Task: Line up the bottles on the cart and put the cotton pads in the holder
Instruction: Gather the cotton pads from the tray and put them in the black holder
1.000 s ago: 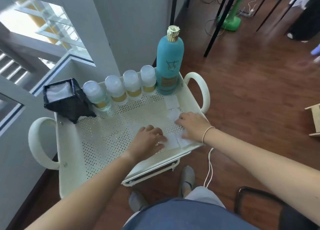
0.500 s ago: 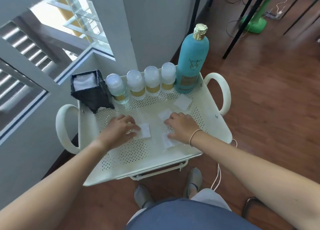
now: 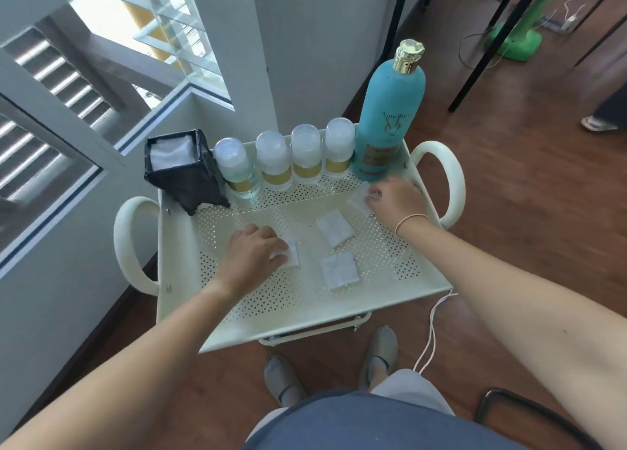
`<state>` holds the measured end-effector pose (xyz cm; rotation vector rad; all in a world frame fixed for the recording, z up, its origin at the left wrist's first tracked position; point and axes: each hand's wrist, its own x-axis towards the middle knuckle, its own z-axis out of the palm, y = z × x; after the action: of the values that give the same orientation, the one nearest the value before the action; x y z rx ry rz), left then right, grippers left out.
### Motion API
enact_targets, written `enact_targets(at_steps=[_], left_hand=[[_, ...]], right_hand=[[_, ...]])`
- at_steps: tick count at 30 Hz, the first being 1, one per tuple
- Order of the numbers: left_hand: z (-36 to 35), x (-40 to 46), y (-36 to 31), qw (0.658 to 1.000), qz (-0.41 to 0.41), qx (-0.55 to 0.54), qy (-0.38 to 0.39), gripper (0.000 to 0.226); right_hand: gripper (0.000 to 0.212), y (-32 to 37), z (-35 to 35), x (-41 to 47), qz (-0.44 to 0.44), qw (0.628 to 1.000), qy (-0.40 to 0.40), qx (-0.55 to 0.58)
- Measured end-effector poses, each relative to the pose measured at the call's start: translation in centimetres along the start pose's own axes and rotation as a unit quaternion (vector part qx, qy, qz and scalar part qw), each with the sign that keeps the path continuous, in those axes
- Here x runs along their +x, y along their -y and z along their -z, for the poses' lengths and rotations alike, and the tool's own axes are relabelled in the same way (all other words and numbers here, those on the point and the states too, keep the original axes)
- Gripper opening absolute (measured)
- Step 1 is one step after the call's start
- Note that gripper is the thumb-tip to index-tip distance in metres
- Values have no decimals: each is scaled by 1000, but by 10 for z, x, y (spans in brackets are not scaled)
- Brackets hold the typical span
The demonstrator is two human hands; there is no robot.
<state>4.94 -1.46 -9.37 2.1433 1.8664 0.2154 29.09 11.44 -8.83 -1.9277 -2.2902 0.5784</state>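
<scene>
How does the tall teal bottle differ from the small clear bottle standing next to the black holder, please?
The teal bottle is much taller and opaque, with a gold cap; the small clear bottle is short and see-through, with a frosted white cap and a gold band. They stand at opposite ends of the row. Both are upright along the cart's back edge.

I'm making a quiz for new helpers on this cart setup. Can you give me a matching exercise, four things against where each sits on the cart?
Things:
1. black holder
2. tall teal bottle
3. left hand
4. right hand

Places:
A. back right corner
B. on a pad near the middle
C. back left corner
D. on a pad below the teal bottle

Pairs: 1-C, 2-A, 3-B, 4-D
</scene>
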Motion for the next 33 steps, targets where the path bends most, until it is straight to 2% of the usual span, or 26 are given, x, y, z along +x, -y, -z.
enact_targets(at_steps=[5,13,22,33], left_hand=[[-1,0,-1,1000,17,-19,-16,13],[-2,-3,-6,998,36,-37,-38,13],[-1,1,-54,993,-24,-90,-74,7],[-21,8,-86,994,-9,-98,-41,10]], right_hand=[[23,1,-7,3,-5,1000,7,-25],[21,-4,-4,-4,37,999,-5,-18],[13,-16,7,-28,88,994,-55,34],[12,-22,13,-39,102,992,-37,66]])
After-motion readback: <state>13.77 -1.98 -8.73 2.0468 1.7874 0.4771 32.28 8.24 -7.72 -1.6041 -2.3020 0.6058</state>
